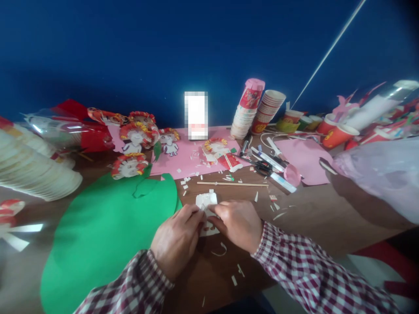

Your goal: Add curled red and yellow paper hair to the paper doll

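My left hand [178, 237] and my right hand [238, 223] meet over the wooden table [314, 218], both with fingers pinched on a small white paper piece [207, 202] with red marks on it. The paper sticks up a little beyond my fingertips; its lower part is partly hidden by my hands. A big green paper sheet [104, 235] lies just to the left of my left hand. Both wrists wear a checked red-and-white sleeve.
A thin wooden stick [232, 184] lies just beyond the paper. Scissors [262, 167], markers, pink sheets [193, 159], stacked paper cups [258, 109], paper-doll figures [135, 137] and a stack of paper plates [36, 170] crowd the back and sides. Paper scraps are scattered around.
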The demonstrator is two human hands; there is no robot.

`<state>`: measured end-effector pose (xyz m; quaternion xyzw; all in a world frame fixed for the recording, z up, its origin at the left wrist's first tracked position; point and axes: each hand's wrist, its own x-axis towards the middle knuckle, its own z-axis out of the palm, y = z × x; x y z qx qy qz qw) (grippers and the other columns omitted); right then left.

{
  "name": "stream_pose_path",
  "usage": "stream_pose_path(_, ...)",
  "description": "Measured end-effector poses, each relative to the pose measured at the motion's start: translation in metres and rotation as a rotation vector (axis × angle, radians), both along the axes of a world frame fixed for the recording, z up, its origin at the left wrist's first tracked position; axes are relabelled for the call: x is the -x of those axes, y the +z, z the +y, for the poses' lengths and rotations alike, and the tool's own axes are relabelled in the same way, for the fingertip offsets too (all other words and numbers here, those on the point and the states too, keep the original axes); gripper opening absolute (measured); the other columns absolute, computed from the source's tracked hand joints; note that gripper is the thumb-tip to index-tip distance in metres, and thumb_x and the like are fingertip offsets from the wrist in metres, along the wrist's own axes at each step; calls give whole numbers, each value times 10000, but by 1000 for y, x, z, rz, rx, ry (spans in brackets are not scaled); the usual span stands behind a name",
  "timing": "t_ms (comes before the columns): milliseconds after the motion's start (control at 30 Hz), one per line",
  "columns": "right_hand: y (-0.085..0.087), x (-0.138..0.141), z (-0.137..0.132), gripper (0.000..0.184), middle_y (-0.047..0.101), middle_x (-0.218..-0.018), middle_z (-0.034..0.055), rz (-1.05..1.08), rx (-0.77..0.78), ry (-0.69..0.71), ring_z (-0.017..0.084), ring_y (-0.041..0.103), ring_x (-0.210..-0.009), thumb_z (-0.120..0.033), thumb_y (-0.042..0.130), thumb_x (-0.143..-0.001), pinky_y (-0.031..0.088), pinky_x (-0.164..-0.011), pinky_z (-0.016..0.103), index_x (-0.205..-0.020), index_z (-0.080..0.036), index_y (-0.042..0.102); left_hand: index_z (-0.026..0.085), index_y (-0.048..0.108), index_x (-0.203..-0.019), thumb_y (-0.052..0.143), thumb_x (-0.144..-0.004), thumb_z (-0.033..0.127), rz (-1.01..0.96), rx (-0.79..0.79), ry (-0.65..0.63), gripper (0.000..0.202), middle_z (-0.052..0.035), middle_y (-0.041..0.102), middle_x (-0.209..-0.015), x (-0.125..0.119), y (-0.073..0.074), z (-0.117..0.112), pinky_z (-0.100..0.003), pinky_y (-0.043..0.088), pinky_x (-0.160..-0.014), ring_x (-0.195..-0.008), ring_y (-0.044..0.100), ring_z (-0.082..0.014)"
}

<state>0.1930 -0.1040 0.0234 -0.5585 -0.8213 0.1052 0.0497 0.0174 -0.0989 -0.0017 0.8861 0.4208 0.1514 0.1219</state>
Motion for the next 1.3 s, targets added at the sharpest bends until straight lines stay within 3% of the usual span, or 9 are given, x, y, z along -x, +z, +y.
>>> stream_pose_path(167,-1,-1,0,295,633,-782,25,-2,-2,8,147,568,-749,-396,368,-874,304,-569,242,-971,-231,592,196,519,-1019,384,-823,174,0,-28,6,239,-65,515,-983,0,-2,0,-331,482,-758,-866,516,-165)
stream_pose_path(567,-1,0,0,247,633,-774,28,3,-11,-8,154,570,-764,-352,412,-862,321,-596,247,-952,-221,600,202,525,-1003,402,-799,159,6,-3,13,242,-59,514,-990,0,-2,0,-326,481,-748,-854,515,-165)
stream_pose_path(733,1,-1,0,242,630,-779,23,-5,17,12,144,572,-755,-345,402,-866,314,-578,242,-919,-221,603,227,500,-1062,419,-759,122,19,7,1,331,-57,511,-1008,0,1,1,-319,483,-737,-871,508,-169)
stream_pose_path(867,0,0,0,226,632,-775,22,1,-2,-14,152,568,-744,-351,422,-856,310,-583,243,-931,-226,596,214,531,-970,425,-751,126,35,8,10,259,-56,501,-1017,1,1,1,-331,480,-734,-885,505,-179)
stream_pose_path(1300,0,0,-1,273,624,-761,11,10,-19,-14,148,565,-739,-399,380,-869,297,-573,252,-912,-235,594,210,527,-959,397,-783,155,54,33,11,225,-58,484,-1020,0,1,1,-333,473,-727,-891,493,-184)
